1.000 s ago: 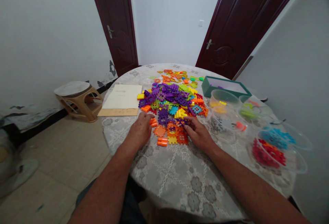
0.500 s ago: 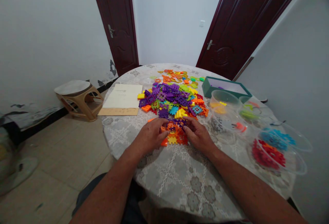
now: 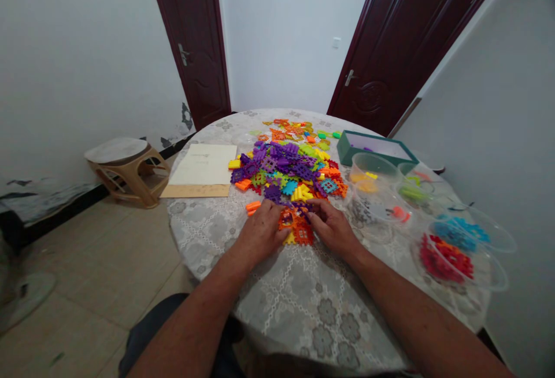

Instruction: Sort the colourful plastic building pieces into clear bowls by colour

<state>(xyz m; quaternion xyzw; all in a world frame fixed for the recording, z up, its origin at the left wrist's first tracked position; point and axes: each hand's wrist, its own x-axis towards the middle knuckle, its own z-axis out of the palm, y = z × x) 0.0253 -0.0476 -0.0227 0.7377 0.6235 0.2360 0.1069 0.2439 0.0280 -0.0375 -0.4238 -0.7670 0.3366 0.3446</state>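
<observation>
Close to the near side of the table, several interlocking plastic building pieces [image 3: 302, 231], orange with some yellow and purple, lie joined or overlapping between my hands. My left hand [image 3: 265, 229] grips their left edge, its thumb over an orange piece. On the other side my right hand [image 3: 330, 222] has thumb and fingers closed at the purple piece [image 3: 300, 209] along the upper right. Orange blocks [image 3: 252, 208] rest just beyond my left hand. Right behind both hands rises a mixed heap of purple, yellow, blue, green and red pieces [image 3: 286, 164].
Clear plastic tubs stand at the right, with yellow pieces [image 3: 365, 182], blue pieces [image 3: 460, 232] and red pieces [image 3: 446, 258]. Behind them is a green box [image 3: 376, 148]. A paper sheet [image 3: 203, 164] lies at the left of the patterned tablecloth [image 3: 281, 303]. A stool [image 3: 125, 170] stands beyond.
My left hand has shifted over the left part of the joined pieces, covering more of the yellow one. The orange blocks beyond it now show more. The view has tilted slightly.
</observation>
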